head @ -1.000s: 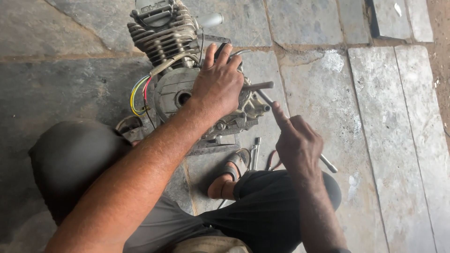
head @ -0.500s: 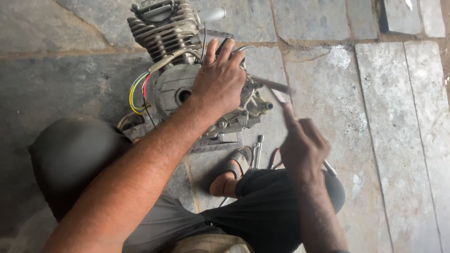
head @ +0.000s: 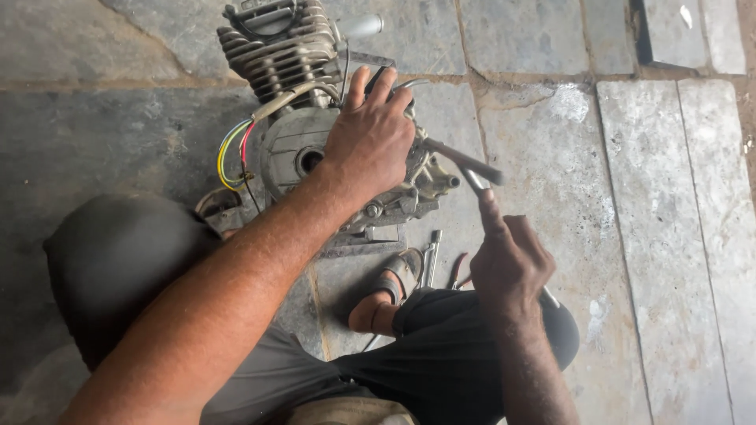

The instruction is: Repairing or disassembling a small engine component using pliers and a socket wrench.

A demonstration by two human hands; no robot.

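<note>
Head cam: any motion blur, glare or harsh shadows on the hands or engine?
Head view: light is flat and diffuse, no hard shadows; left hand on the engine is sharp; right hand and its tool look slightly soft; no glare, only a pale patch on the stone floor.

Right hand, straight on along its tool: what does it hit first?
The right hand points its tool up-left at the engine. First contact would likely be the dark shaft sticking out of the engine's side; the tool's tip looks at or on it, but depth is unclear.
</note>
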